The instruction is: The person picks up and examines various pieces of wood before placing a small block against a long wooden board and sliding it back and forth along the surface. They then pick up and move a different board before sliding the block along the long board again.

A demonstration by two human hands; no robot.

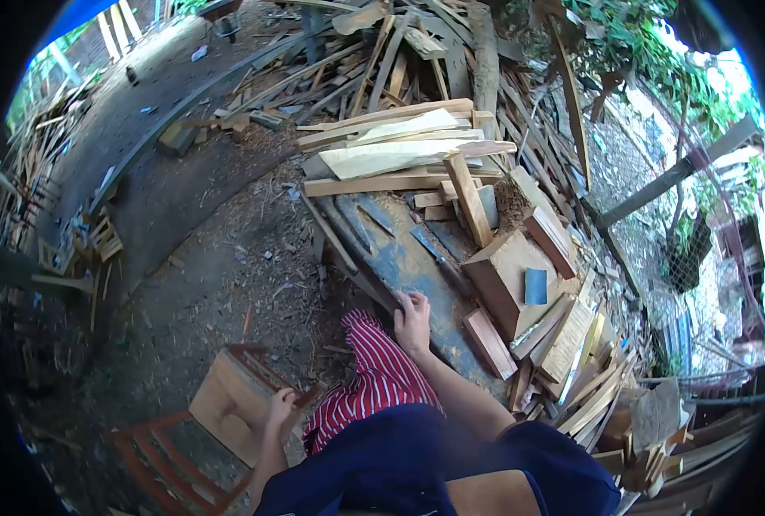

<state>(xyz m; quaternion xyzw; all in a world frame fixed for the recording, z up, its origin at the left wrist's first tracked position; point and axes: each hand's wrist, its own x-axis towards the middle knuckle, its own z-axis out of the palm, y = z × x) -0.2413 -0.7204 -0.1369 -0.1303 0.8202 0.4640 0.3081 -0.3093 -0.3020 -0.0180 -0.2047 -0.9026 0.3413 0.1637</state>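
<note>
My left hand (281, 408) is low and left of my body, its fingers curled round a red-brown rail of a wooden chair (226, 402). The chair has a pale flat seat panel and a slatted red-brown frame; it appears tilted beside my legs. My right hand (412, 323) rests on the near edge of a worn workbench (404, 249), holding nothing, fingers apart and slightly bent. Further along the bench top lies a handsaw or similar long blade (430, 245), whose kind I cannot make out surely.
A wooden box-like block (511, 279) with a blue sheet (535, 286) on it stands at the bench's right. Planks (399, 159) lie stacked at its far end. Scrap timber (571, 344) is heaped to the right. Chips cover the ground (253, 249) at left.
</note>
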